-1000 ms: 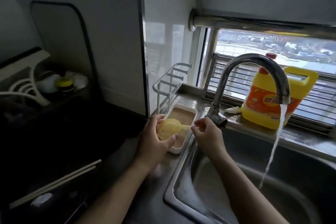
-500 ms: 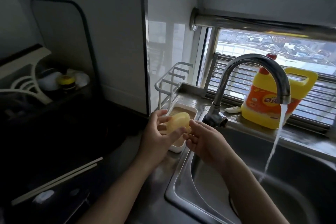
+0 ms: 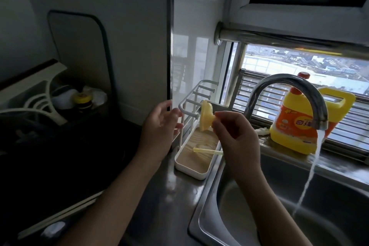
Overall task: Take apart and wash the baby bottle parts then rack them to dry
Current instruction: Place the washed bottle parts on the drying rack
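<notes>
My right hand (image 3: 232,134) pinches a yellow bottle nipple (image 3: 206,116) by its tip and holds it on its side over the drying rack, its wide base close to one of the rack's white pegs. The rack (image 3: 191,171) is a small white tray with a wooden floor and a row of upright pegs. A thin yellow straw (image 3: 206,151) lies across the tray floor. My left hand (image 3: 159,126) hovers just left of the rack, fingers spread, holding nothing.
The tap (image 3: 287,94) runs a stream of water into the steel sink (image 3: 299,201) at the right. A yellow detergent jug (image 3: 299,124) stands on the sill behind it. Dishes and a small jar (image 3: 82,100) sit in a dark rack at far left.
My left hand has let go of the yellow nipple and opened. My right hand now holds it and has lifted it to the pegs. The straw now lies in the tray.
</notes>
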